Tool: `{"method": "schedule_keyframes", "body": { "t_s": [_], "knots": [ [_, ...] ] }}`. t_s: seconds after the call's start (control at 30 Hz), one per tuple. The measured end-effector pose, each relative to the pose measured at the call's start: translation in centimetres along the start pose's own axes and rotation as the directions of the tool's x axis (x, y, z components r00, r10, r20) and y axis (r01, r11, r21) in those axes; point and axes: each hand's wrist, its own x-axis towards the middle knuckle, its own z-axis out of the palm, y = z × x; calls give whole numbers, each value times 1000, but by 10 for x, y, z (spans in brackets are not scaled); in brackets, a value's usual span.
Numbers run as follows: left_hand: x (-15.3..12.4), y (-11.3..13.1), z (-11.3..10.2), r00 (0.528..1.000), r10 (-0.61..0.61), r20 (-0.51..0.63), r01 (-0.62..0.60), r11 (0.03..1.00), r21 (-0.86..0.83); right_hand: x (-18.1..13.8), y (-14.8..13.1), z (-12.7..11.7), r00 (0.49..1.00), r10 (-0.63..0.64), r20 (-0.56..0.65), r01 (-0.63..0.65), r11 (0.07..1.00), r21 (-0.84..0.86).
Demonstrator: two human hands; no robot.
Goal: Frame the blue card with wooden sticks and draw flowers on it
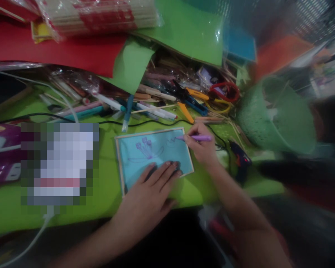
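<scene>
A blue board (159, 147) framed with thin pale wooden strips lies on the green table. Purple line drawings mark it: a bunch of flower-like stems on the left and a short zigzag at the upper right. My right hand (202, 147) grips a purple marker (198, 137), its tip at the end of the zigzag. Spread flat, my left hand (153, 186) rests over the lower part of the board and hides some of it.
A pixelated phone-like object (64, 163) with a white cable lies on the left. Behind the board are heaped markers, red-handled scissors (226, 91), cutters and sticks. A glue gun (240, 158) and a green bin (276, 119) stand at right. Coloured sheets (184, 29) cover the back.
</scene>
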Motion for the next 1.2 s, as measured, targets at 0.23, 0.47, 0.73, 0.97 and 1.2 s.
{"method": "schedule_keyframes", "body": {
  "t_s": [0.23,0.47,0.73,0.97,1.2],
  "knots": [
    [-2,0,1,1000,4,-7,-4,1000,8,-1,1,-1,1000,-9,3,9,1000,24],
    [-1,-1,1,1000,8,-18,-7,1000,6,-3,2,-3,1000,9,18,-10,1000,28],
    [-2,-1,1,1000,3,-3,-3,1000,4,-4,-1,-5,998,25,59,-29,998,64],
    [-1,-1,1,1000,-6,4,6,1000,-1,-6,-2,-6,995,47,86,-53,996,67],
    [-1,-1,1,1000,0,-5,0,1000,-20,-7,-3,-6,990,73,117,-82,994,71]
  ]
}}
